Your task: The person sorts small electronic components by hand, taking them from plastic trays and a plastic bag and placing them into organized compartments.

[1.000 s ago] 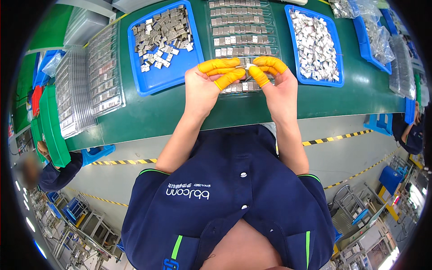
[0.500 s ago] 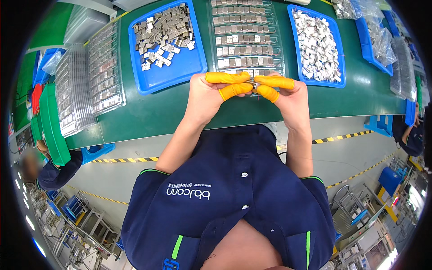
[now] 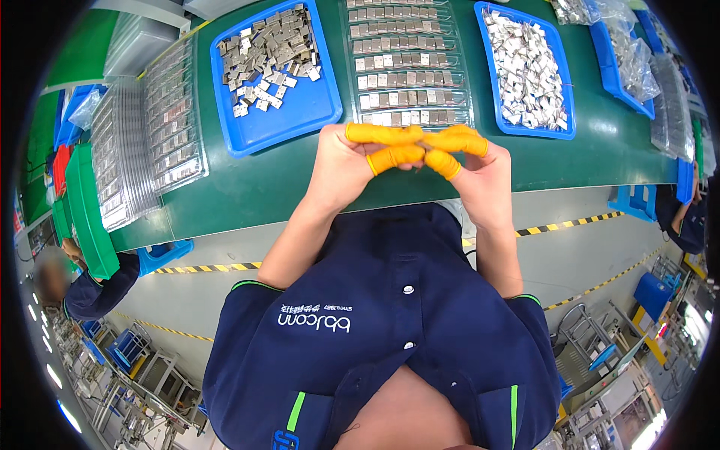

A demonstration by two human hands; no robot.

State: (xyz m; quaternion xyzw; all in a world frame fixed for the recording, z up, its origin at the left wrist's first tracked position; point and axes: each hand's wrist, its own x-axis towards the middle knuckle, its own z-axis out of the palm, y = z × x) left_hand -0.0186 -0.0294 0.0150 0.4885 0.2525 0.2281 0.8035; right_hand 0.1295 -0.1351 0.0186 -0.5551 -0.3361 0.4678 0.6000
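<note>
My left hand (image 3: 337, 166) and my right hand (image 3: 484, 180) meet over the near part of the green worktable, with yellow finger cots on thumbs and forefingers. Both pinch a small metal connector (image 3: 426, 144), almost entirely hidden by the fingertips. Just beyond them lies a clear plastic tray (image 3: 405, 90) holding rows of silver connectors. To its left, a blue tray (image 3: 300, 112) carries a heap of loose metal connector shells (image 3: 270, 49). On the right, another blue tray (image 3: 540, 133) is filled with small white-and-silver parts (image 3: 525, 71).
Stacked clear trays (image 3: 124, 150) and a green bin (image 3: 90, 217) stand at the left. Blue bins with plastic bags (image 3: 634, 71) line the far right. Co-workers sit at both sides, one sleeve (image 3: 101, 289) showing at left. Blue stools (image 3: 165, 255) stand below the table edge.
My fingertips have closed further over the connector, which showed more plainly before. The right fingers have shifted slightly left and turned. The view has moved a little.
</note>
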